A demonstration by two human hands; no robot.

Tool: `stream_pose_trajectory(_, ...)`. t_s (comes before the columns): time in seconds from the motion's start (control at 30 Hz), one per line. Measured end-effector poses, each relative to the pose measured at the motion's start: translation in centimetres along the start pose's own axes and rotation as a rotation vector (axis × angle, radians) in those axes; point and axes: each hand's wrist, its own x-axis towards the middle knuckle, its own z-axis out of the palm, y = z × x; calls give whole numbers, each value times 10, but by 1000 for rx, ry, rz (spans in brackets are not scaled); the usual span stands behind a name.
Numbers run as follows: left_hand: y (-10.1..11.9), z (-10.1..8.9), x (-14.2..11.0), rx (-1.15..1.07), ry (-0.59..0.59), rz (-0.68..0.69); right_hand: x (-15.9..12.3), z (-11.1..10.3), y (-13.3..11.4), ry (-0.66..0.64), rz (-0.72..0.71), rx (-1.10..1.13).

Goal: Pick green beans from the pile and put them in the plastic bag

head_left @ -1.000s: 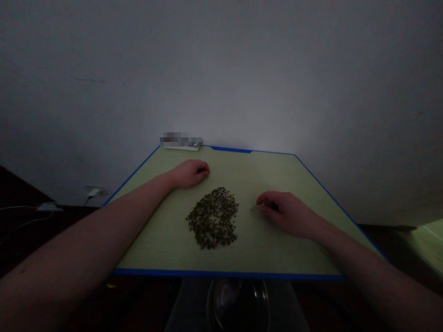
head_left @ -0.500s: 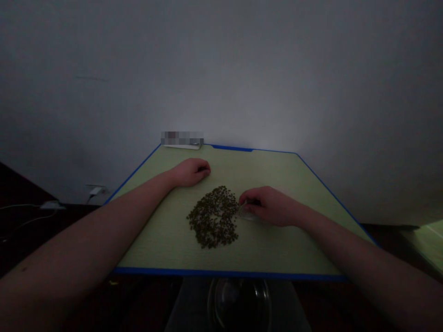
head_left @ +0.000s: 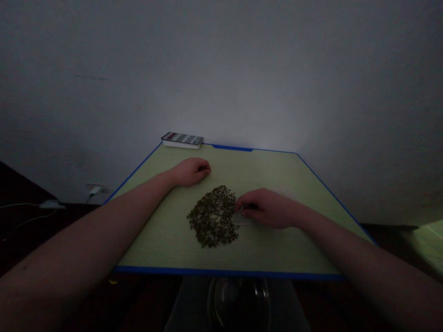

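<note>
A loose heap of small dark brown-green bits (head_left: 212, 219), like seeds or dried pods, is spread on the pale table (head_left: 277, 251). At its right edge my right hand (head_left: 265, 207) is closed on a clear ridged plastic piece (head_left: 241, 217), whose lower edge lies at the bits. The exact kind of this piece cannot be made out, since my fingers cover part of it. Beyond the heap to the upper left, my left hand (head_left: 191, 171) rests on the table with its fingers curled in; nothing shows in it.
Blue edging (head_left: 228, 273) runs round the table. A phone (head_left: 183, 138) lies on a white box (head_left: 182, 145) at the far left corner. Below the front edge, a round glass-like container (head_left: 240, 302) sits between my legs. A wall stands behind; a charger (head_left: 96, 190) and cables are at left.
My right hand has shifted slightly left and toward me, and the clear piece has tilted so that its ridges show at the heap's edge. My left hand stays where it was.
</note>
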Motion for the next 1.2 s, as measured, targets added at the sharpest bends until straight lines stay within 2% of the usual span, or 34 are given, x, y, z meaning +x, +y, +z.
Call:
stream_pose_trajectory(0.53,0,0,0,-11,-2,-1,-24,4,-11,-24,64,10)
stream_pose_trajectory(0.73,-1,1,0,6,-4,-1,-33,7,-12,10,146,29)
stream_pose_trajectory(1.0,-1,1,0,-1,4,-6,-42,14,-15,42,183,88)
stream_pose_trajectory(1.2,-2,1,0,-14,-5,-3,-41,13,-17,68,181,44)
